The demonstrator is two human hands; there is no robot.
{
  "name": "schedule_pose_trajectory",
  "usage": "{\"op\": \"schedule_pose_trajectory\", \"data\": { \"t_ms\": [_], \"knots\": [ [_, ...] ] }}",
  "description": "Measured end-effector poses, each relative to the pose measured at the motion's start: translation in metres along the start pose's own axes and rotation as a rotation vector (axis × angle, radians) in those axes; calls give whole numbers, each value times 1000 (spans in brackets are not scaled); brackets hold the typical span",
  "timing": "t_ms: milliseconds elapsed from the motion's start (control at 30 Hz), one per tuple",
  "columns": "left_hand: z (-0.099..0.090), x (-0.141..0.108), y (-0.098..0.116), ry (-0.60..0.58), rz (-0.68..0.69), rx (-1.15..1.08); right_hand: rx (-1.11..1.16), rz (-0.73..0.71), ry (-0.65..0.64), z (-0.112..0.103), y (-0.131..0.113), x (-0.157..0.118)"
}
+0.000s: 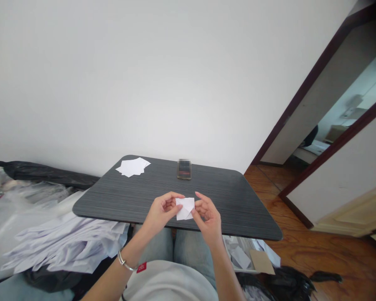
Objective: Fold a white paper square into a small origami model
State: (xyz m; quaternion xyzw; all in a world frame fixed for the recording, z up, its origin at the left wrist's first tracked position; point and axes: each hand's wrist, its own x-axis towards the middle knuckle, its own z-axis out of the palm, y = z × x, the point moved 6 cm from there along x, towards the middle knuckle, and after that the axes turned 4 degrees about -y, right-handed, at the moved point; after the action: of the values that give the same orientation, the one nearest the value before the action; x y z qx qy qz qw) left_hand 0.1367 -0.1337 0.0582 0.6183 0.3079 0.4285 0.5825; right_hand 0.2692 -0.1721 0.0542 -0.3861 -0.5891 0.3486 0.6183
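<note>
A small folded white paper [185, 207] is held just above the near edge of the dark table [128, 196]. My left hand [165, 210] pinches its left side, thumb on the front face. At the paper's right side is my right hand [207, 215], its thumb touching the lower right corner and its index finger raised apart above. Diagonal fold lines show on the paper. Beyond it, a phone [184, 170] lies near the table's far edge. White paper sheets [133, 167] lie in a loose stack at the table's far left.
White cloth or paper [72, 242] is heaped left of the table. A container of papers and cardboard [240, 255] stands below the right side, beside black plastic bags [290, 282]. A wall [175, 83] rises behind; a doorway [301, 125] is at right.
</note>
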Motion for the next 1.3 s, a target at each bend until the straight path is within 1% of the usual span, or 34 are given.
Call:
{"op": "schedule_pose_trajectory", "data": {
  "t_ms": [100, 200, 267, 333, 567, 733, 967, 1100, 1200, 1300],
  "knots": [
    [0, 1, 0, -15, 11, -2, -73, -69, -28, 3, -2, 1],
    [-2, 1, 1, -1, 45, -12, -109, -123, -43, 5, -5, 2],
    [-3, 2, 2, 18, 55, -42, -114, -132, -31, 4, -5, 3],
    [-4, 2, 1, 37, 37, -83, -113, -127, -23, 4, -3, 3],
    [-3, 3, -4, 102, -81, -195, -61, -26, -13, 4, 12, 3],
    [-2, 3, -8, 129, -113, -178, -79, -43, 7, 6, 9, 2],
    [1, 1, -5, 124, -76, -145, -40, -14, 62, 3, 13, 0],
    [0, 0, -4, 123, -33, -81, 23, 38, 47, 5, 14, -1],
    [-3, 1, -5, 127, 0, -6, 124, 95, 33, 6, 14, 0],
    [-4, 0, -5, 130, 18, 92, 238, 210, 27, 8, 19, 1]
  ]
}}
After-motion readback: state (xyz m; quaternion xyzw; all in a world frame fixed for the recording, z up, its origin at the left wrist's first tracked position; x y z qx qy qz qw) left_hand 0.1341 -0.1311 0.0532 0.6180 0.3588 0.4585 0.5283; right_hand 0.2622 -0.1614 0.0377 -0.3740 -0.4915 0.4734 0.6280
